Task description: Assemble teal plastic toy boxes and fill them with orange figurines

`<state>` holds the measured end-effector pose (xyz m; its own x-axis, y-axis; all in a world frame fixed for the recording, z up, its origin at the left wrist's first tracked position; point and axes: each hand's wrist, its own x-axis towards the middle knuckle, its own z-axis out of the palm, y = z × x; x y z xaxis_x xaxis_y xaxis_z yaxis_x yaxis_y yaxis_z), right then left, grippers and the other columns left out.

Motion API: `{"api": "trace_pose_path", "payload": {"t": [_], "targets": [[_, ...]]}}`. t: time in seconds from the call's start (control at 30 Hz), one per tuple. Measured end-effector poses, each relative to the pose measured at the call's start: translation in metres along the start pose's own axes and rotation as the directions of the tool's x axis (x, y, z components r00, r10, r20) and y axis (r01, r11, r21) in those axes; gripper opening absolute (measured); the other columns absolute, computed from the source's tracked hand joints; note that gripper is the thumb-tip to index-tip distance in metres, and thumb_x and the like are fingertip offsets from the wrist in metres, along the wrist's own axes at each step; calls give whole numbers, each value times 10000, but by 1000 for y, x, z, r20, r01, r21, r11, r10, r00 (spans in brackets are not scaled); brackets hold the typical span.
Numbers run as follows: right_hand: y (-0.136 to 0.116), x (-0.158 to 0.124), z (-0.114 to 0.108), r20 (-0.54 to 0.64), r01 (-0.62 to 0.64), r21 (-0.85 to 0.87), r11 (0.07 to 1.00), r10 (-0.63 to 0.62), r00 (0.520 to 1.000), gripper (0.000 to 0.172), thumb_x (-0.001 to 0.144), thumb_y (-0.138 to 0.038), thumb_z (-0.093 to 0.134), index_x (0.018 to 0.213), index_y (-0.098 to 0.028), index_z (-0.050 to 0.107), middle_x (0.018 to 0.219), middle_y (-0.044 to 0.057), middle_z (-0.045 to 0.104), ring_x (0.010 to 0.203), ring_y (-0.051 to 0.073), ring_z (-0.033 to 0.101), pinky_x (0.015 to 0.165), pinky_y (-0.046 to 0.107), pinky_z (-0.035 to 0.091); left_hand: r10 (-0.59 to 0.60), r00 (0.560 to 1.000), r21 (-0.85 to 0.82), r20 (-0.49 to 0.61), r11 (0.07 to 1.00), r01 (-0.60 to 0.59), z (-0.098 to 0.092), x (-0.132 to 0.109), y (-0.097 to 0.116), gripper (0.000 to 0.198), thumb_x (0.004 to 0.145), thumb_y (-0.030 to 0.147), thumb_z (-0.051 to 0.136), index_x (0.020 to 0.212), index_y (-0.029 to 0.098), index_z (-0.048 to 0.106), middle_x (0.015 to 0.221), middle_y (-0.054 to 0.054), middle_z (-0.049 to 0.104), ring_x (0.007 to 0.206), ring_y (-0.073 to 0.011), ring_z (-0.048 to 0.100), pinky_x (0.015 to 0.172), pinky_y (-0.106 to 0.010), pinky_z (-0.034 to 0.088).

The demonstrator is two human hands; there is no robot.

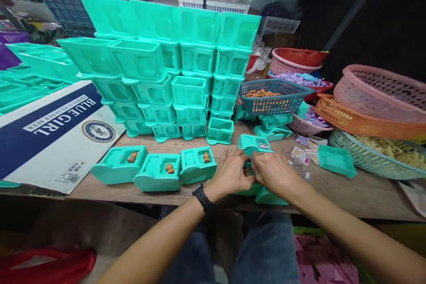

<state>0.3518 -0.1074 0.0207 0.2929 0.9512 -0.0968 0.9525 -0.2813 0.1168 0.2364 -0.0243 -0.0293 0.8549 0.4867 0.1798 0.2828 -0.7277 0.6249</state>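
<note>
Left hand [234, 171] and right hand [274, 171] are held together over a box [246, 192] near the bench's [333, 197] front edge.
The box is best steadied by one hand while even pressure is applied by the other; whether anything is clamped cannot be told, the fingertips being partly hidden. Leftward along that edge, three boxes [156, 176] are lined up, one orange piece [169, 168] in each; one further box [248, 143] is set just behind the hands.

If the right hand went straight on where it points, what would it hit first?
Most likely the left hand, just ahead of the right hand at a turquoise plastic housing, though depth between the hands is unclear.
</note>
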Motion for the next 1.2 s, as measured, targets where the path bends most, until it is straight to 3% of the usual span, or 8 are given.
{"api": "trace_pose_path", "payload": {"t": [0.17,0.27,0.4,0.6,0.77,0.93,1.07,1.2], "targets": [[18,0,-2,-65,37,141,989,-27,997,365,1008,-343,506,775,-185,738,704,100,725,690,242,697,595,301,354,-5,997,-31,-72,1000,2,2,-3,2,503,763,333,773,1227,190,644,1248,-117,702,1258,-353,622,1178,-558,431],[28,-6,10,-141,104,292,951,-64,988,430,1052,-427,440,933,-209,792,804,66,759,776,218,717,665,284,450,0,997,-76,-83,997,-7,-2,-4,1,709,745,323,789,1404,220,547,1302,-89,704,1281,-325,626,1174,-520,460],[24,-14,36,-229,132,377,917,-45,972,348,1007,-412,552,1218,-250,776,1135,104,743,1053,267,677,892,376,492,40,998,-102,-44,994,-44,-12,-10,-2,583,765,228,733,1330,171,599,1270,-108,719,1172,-290,691,1040,-416,577],[10,-17,46,-244,24,350,937,66,968,270,995,-451,641,1214,-383,785,1215,93,697,1111,327,601,884,454,387,195,971,47,-135,981,-191,-13,-42,-7,191,976,215,609,1134,172,708,1208,-108,735,1235,-303,618,1105,-505,513],[6,-20,40,-262,30,324,946,59,963,260,1003,-466,637,1191,-379,796,1183,90,699,1092,317,582,869,443,358,228,961,198,-157,961,-195,-2,-59,-11,278,1053,230,519,1284,217,674,1293,-93,742,1311,-323,603,1202,-685,325],[-1,-24,38,-307,89,327,941,17,952,244,1010,-430,629,1155,-341,804,1142,88,722,1097,313,598,898,465,395,275,946,274,-173,936,-222,-1,-58,-10,313,1055,200,442,1234,227,698,1250,-105,766,1274,-371,642,1130,-803,306],[38,-22,44,-390,69,367,928,87,917,283,1036,-420,552,1178,-350,787,1202,50,734,1120,240,644,939,391,470,286,945,279,-161,931,-234,2,-59,-18,302,1045,229,474,1273,198,669,1293,-122,744,1255,-347,665,1155,-730,408],[114,-24,59,-433,-168,410,896,353,829,417,1013,-305,397,1122,-182,780,1161,172,741,1149,317,661,972,473,494,229,962,232,-149,954,-191,17,-63,-21,408,1018,235,541,1419,162,567,1438,-159,651,1384,-350,588,1159,-600,513]]}}
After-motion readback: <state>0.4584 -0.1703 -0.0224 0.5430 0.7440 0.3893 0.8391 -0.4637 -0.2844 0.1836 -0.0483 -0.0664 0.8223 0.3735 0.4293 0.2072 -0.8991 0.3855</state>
